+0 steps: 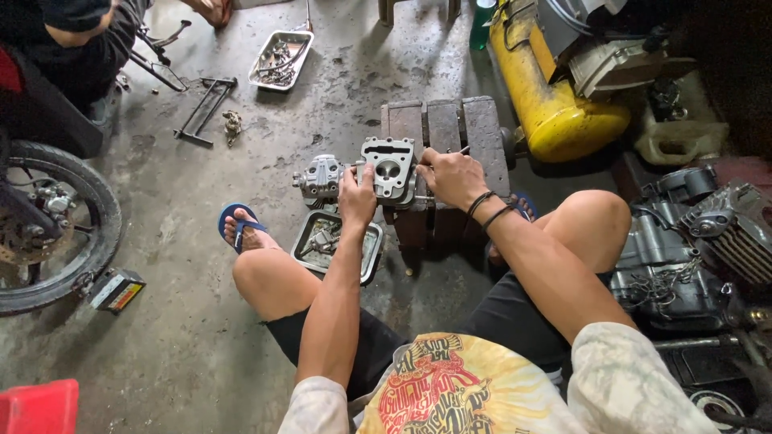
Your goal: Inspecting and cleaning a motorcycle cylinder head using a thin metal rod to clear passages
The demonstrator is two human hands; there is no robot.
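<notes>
Workshop floor (185, 321): stained concrete, oil-marked.
Left hand (358, 197): fingers clenched on left edge of grey cylinder head (388, 169); part is steadied, likely against slipping.
Right hand (452, 177): fingers closed round thin metal tool (464, 149), pressed against right side of head.
Cylinder head: propped on front edge of dark wooden block (446, 128), bore facing up; overhang at near edge.
Second casting (320, 178): just left, near.
Metal tray (305, 241): below, between knees.
Open room: bare floor leftward; yellow tank (547, 104), engine (683, 249) crowd right.

A yellow tank (555, 104) lies far right; a motorcycle wheel (48, 229) stands left; a metal tray (281, 60) of parts sits far, near a red box (39, 407).
</notes>
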